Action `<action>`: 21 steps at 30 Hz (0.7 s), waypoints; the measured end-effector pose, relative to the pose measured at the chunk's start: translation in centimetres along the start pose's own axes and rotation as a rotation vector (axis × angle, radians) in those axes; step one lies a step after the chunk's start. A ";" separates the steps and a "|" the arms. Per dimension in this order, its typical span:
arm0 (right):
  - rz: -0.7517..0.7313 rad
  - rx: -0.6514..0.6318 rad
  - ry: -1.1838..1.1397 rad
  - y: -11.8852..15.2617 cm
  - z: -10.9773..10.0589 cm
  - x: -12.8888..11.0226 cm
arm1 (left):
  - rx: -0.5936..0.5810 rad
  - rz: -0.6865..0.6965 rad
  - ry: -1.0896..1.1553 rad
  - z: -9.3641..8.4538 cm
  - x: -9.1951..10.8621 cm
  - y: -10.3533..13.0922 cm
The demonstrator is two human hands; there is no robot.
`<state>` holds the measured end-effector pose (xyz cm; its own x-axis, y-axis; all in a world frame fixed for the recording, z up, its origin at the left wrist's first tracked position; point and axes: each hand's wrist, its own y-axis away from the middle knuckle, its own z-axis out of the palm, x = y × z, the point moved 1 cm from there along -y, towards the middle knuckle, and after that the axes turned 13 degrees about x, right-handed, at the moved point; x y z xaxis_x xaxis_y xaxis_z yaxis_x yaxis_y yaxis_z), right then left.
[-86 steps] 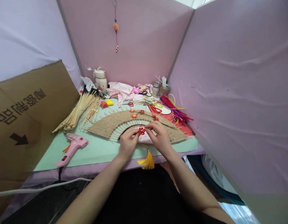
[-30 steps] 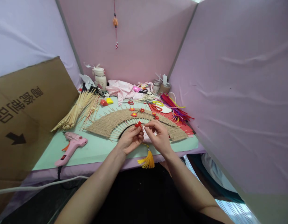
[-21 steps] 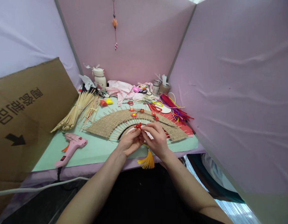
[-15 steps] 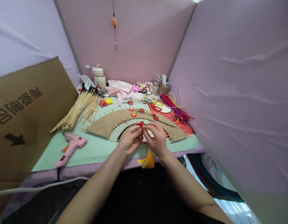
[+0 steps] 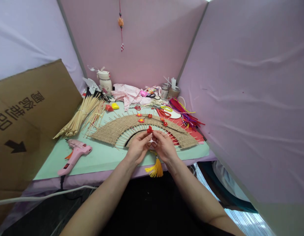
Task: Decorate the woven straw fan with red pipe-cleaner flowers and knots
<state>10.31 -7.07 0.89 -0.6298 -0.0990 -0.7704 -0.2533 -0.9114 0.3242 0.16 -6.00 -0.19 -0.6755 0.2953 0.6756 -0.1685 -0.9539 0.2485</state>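
Between the fingertips of my left hand [image 5: 138,147] and my right hand [image 5: 164,146] is a small red flower [image 5: 149,129], seemingly of fuzzy pipe cleaner. Both hands pinch it from below, one on each side. Under them lies a woven fan [image 5: 109,131] of tan cord on thin sticks, its arc curving away from me. Red flowers with yellow centres [image 5: 141,121] and a dark branch decorate its upper band. A yellow tassel [image 5: 155,168] hangs at the table's front edge, below my hands. My fingers hide the fan's lower middle.
A pink glue gun [image 5: 75,155] lies at the left, near a cardboard box [image 5: 33,124]. Bundled sticks [image 5: 79,118] are behind it. Pipe cleaners [image 5: 185,113], scissors [image 5: 165,113] and red sheets [image 5: 195,134] lie at the right. A white bottle [image 5: 105,82] stands at the back.
My right hand has turned and lowered a little, its fingers now level with my left hand's. The red flower has shifted slightly and turned between the fingertips.
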 end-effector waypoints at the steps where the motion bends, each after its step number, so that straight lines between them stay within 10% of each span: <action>1: 0.013 -0.005 -0.011 0.0 0.0 0.1 | 0.008 0.002 0.011 0.1 0.0 0.0; 21: 0.118 -0.075 0.024 0.5 0.4 0.8 | -0.113 -0.089 0.038 -0.4 0.0 -0.4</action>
<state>9.36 -7.48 0.66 -0.6339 -0.2155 -0.7428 -0.1225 -0.9203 0.3716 -0.02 -5.62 -0.58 -0.6805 0.3792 0.6270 -0.3074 -0.9245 0.2255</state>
